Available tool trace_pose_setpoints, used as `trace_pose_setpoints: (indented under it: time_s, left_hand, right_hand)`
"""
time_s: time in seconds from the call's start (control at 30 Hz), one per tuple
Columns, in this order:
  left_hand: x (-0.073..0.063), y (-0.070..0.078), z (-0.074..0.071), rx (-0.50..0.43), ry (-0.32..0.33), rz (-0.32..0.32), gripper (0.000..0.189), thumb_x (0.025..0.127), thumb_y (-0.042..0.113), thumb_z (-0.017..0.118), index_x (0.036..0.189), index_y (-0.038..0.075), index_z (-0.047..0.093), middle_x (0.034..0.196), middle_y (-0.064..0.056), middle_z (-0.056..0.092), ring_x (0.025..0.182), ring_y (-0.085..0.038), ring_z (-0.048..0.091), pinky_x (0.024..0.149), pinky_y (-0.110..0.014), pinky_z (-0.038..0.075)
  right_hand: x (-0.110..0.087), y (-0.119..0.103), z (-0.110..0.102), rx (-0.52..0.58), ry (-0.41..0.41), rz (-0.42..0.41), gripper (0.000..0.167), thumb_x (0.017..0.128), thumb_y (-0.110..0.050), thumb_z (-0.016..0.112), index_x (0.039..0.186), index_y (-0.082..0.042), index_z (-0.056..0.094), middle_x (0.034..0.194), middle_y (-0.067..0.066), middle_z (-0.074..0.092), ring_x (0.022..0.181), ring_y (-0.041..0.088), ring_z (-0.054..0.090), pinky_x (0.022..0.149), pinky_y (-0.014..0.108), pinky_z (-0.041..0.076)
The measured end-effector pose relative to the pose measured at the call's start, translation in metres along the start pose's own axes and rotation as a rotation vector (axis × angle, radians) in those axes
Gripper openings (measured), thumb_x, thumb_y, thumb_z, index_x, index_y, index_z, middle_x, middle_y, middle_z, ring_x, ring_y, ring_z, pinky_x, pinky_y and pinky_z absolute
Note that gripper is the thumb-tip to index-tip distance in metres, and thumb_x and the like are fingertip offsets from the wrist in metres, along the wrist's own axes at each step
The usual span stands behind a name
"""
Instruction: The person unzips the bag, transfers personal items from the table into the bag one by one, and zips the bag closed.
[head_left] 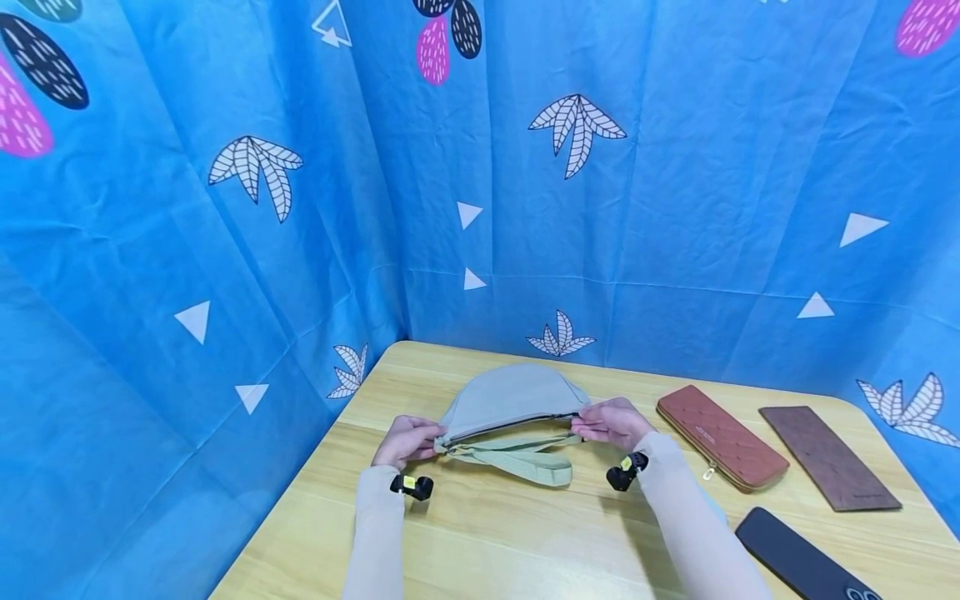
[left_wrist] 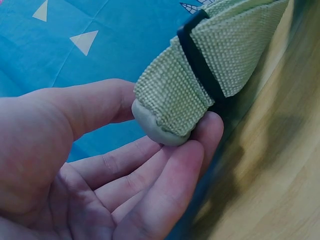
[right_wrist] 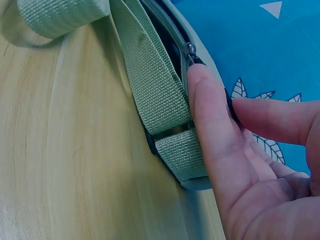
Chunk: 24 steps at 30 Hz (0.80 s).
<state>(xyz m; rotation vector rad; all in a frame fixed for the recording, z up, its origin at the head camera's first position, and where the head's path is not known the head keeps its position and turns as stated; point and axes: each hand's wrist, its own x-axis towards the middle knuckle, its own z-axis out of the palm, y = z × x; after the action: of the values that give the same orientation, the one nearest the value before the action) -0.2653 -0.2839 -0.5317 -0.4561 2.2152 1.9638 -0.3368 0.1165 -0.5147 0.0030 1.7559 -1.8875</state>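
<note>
Pale bag point(head_left: 510, 396) lies on the table point(head_left: 480, 542), its left end pinched between the left hand's point(head_left: 408, 439) thumb and fingers; the right hand point(head_left: 613, 421) pinches its black zip pull point(right_wrist: 231, 106). Lettering point(head_left: 705, 435) on the reddish-brown wallet point(head_left: 738, 450) is too small to read.

A reddish-brown quilted wallet point(head_left: 722, 437), a flat dark-brown rectangular wallet point(head_left: 828, 458) and a black smartphone point(head_left: 798, 554) lie on the pale wood-grain worktop point(head_left: 487, 550) beside blue leaf-printed curtains point(head_left: 720, 183).

The right wrist view's top edge crops the strap point(right_wrist: 150, 75).
</note>
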Motion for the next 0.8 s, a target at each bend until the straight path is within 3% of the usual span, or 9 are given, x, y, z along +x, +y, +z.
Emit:
trace_pose_setpoints:
  time_s: [0.3,0.63,0.8]
  left_hand:
    - [-0.004,0.001,0.000,0.011,0.000,0.003,0.031,0.088,0.010,0.078,0.113,-0.008,0.071,0.080,-0.004,0.072,0.062,-0.008,0.065,0.065,-0.025,0.062]
    - [-0.004,0.000,0.000,0.016,0.010,0.007,0.033,0.088,0.011,0.079,0.113,-0.008,0.071,0.079,-0.003,0.071,0.062,-0.007,0.064,0.064,-0.025,0.061]
    - [-0.005,0.001,0.001,0.013,0.010,0.003,0.031,0.089,0.010,0.078,0.113,-0.008,0.070,0.080,-0.005,0.073,0.059,-0.006,0.066,0.062,-0.024,0.061]
  right_hand:
    - [-0.005,-0.001,-0.008,-0.005,0.003,-0.010,0.043,0.102,0.006,0.051,0.140,0.025,0.042,0.099,0.016,0.079,0.084,0.016,0.077,0.085,0.029,0.063]
    - [-0.007,-0.001,-0.017,-0.013,0.027,-0.025,0.042,0.103,0.006,0.049,0.140,0.025,0.042,0.094,0.010,0.079,0.084,0.015,0.078,0.082,0.027,0.063]
    - [-0.009,-0.003,-0.020,-0.013,0.036,-0.032,0.042,0.103,0.006,0.048,0.140,0.026,0.042,0.098,0.015,0.079,0.083,0.015,0.077,0.082,0.028,0.063]
